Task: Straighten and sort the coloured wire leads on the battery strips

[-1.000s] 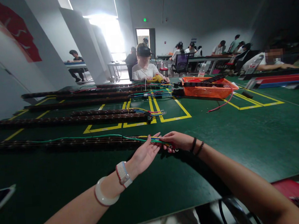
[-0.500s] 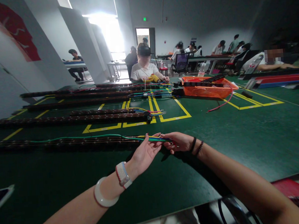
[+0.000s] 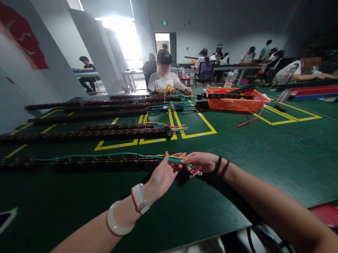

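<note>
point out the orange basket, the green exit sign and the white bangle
orange basket [image 3: 234, 104]: head view, front wall
green exit sign [image 3: 164, 22]: head view, lit face
white bangle [image 3: 113, 224]: head view, outer band

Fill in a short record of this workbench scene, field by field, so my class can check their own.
Left hand: open, touching wires
Right hand: pinching the wires
Wire colours: green, yellow, blue
Beside wires: dark strip
Surface: green table, yellow tape marks
Container: orange basket
Across table: person, yellow tool

Wearer's two hands [image 3: 163, 176] [image 3: 203, 162], one orange basket [image 3: 234, 105]
</note>
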